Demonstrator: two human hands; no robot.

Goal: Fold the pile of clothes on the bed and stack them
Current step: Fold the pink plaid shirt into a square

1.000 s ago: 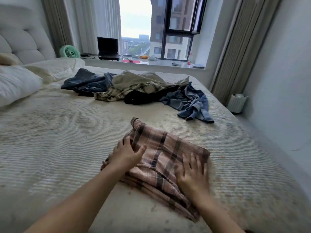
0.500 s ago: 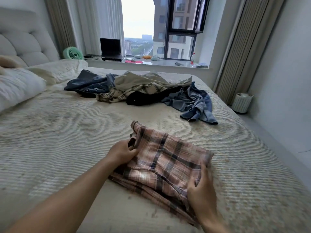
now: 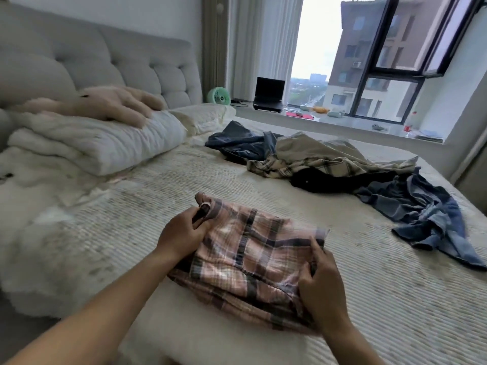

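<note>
Pink plaid garment (image 3: 253,262) lies folded on bed (image 3: 395,299), lower centre of frame. Left hand (image 3: 181,233) pinches its far left corner, grip tight on bunched fabric. Right hand (image 3: 322,283) curls round right edge, grip holding cloth. Unfolded pile (image 3: 329,164) sits well apart, right of centre: dark blue piece, beige plaid shirt, black item, denim trailing toward right edge. Pillows (image 3: 105,143) and plush toy (image 3: 105,104) at upper left. Green fan (image 3: 218,96) and laptop (image 3: 269,94) on windowsill, top centre.
</note>
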